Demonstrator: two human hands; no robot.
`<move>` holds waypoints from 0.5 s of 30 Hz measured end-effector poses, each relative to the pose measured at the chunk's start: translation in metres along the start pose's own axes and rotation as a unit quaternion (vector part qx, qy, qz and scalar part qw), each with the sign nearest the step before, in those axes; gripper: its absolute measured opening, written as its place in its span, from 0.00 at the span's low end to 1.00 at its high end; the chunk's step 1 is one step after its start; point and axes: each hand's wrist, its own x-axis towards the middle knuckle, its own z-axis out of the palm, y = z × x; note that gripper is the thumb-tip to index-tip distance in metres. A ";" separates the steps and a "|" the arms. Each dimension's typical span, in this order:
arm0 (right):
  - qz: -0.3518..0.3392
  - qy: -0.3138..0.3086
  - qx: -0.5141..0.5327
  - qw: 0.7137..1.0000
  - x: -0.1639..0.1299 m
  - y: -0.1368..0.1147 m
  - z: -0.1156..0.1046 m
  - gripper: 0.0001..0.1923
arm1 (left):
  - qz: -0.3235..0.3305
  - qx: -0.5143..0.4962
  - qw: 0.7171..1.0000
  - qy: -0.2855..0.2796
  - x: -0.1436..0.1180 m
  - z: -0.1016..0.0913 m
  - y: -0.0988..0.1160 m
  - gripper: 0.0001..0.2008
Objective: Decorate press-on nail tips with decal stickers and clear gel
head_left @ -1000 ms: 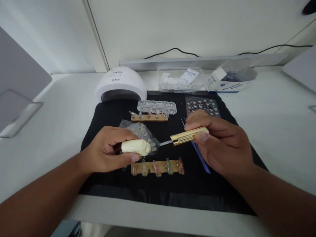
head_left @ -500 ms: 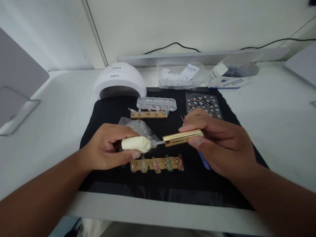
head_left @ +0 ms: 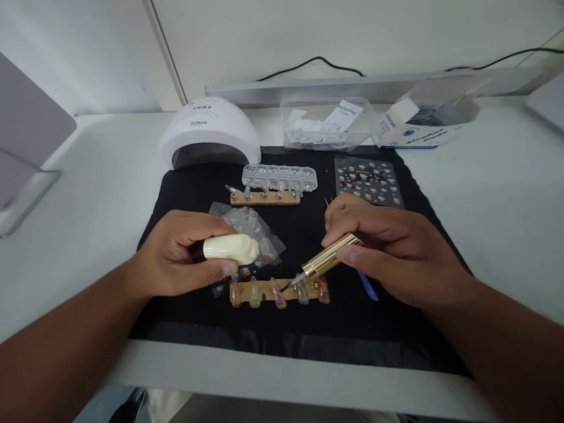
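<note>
Right hand (head_left: 388,252) pinches a gold brush handle (head_left: 331,257), long axis slanting down-left, tip over the near wooden strip (head_left: 282,288) carrying five nail tips. Left hand (head_left: 185,252) closed around one cream bottle (head_left: 230,248) lying sideways, neck rightward. A second strip (head_left: 264,198) lies farther back on the black mat (head_left: 352,329); bare mat at its front edge.

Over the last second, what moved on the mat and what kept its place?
The right hand drew the gold-handled brush out of the cream bottle and swung it down, so its tip now touches a nail on the near nail strip. The left hand kept its hold on the bottle. The lamp, bead tray and sticker sheet kept their places on the mat.
</note>
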 end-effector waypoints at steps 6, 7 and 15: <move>0.035 0.026 -0.024 0.999 0.001 0.000 0.005 0.04 | -0.005 -0.002 1.000 -0.007 0.001 0.001 0.001 0.03; 0.038 0.032 -0.025 0.998 0.001 0.001 0.006 0.04 | -0.006 -0.009 1.000 -0.001 0.000 0.001 0.001 0.03; 0.033 0.012 0.024 0.999 0.001 0.002 0.006 0.05 | -0.021 -0.060 0.997 0.031 -0.003 0.002 0.001 0.04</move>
